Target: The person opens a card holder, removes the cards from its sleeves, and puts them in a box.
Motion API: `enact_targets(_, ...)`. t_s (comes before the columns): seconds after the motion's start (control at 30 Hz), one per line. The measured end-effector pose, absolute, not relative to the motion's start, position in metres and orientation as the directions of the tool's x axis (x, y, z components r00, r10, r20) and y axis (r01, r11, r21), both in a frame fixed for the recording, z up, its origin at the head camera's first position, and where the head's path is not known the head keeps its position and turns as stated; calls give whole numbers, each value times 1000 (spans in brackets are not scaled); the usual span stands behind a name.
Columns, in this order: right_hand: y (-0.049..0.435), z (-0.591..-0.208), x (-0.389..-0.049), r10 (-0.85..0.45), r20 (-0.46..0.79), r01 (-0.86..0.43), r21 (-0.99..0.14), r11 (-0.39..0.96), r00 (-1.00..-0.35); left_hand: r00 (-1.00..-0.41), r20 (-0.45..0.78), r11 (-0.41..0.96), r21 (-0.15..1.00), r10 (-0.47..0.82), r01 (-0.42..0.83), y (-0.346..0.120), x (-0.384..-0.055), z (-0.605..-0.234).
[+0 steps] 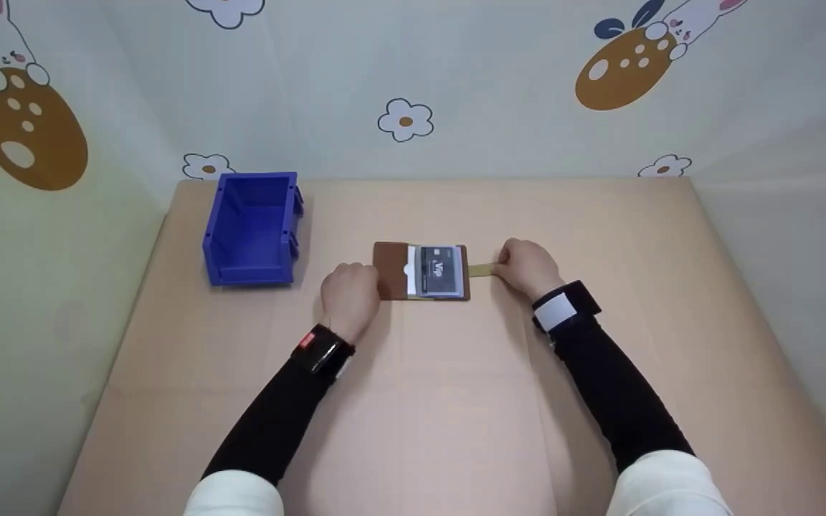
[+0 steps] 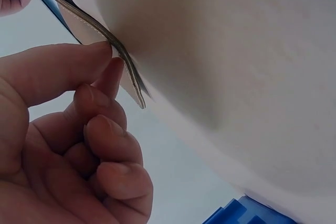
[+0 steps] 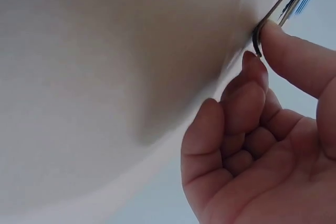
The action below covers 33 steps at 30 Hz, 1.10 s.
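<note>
A brown card wallet (image 1: 391, 269) lies spread flat near the middle of the table. Its right side holds sleeves with a dark card (image 1: 440, 270) marked "Vip" on top. My left hand (image 1: 350, 295) pinches the outer edge of the left cover between thumb and forefinger; that cover (image 2: 94, 23) bends slightly in the left wrist view. On the other side, a tan strap (image 1: 481, 270) sticks out, and my right hand (image 1: 528, 266) pinches its free end. The strap tip (image 3: 256, 39) curves between thumb and forefinger in the right wrist view, the other fingers curled below.
A blue plastic bin (image 1: 252, 276) stands at the back left of the table (image 1: 413, 430), beyond my left hand. Behind the table's far edge hangs a pale curtain (image 1: 327, 86) printed with flowers and rabbits, which also runs along both sides.
</note>
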State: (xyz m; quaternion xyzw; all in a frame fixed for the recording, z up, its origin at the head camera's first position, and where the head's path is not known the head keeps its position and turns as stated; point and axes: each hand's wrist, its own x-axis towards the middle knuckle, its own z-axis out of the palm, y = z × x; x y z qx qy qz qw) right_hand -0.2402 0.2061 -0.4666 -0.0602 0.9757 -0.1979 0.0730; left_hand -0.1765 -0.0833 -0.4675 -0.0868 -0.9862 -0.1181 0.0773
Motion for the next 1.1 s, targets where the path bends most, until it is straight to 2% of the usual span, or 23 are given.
enact_targets(0.27, 190, -456, -240, -157, -48, -126, -390, 912, -986, -971, 183, 954, 228, 155, 195, -84, -177, -468)
enact_targets(0.57, 165, -453, -237, -267, 72, -274, -373, 887, -961, -971, 175, 958, 209, 163, 199, -84, -177, -468)
enact_targets(1.1, 149, -463, -235, -325, 65, -327, -336, 883, -943, -969, 182, 957, 207, 167, 204, -84, -176, -467)
